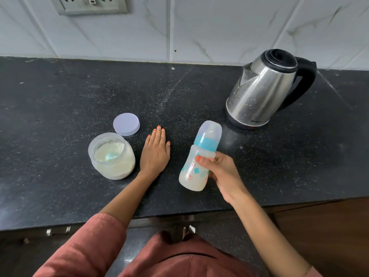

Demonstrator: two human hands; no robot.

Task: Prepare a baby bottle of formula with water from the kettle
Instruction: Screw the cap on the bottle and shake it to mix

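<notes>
Milky-white bottle (196, 166), blue collar and clear cap on, is held tilted near the counter's (60, 116) front edge by the right hand (221, 172), fingers and thumb clamped round its lower body. The left hand (154, 154) lies flat on the counter beside it, fingers straight and together, holding nothing. Just left of that hand sits the open jar (111, 156) of powder, its lid (126, 124) behind it and the kettle (263, 90) farther back right. Risks, as I judge them: a loose collar would leak if the bottle is shaken, and the left hand could knock the uncapped jar and spill powder.
</notes>
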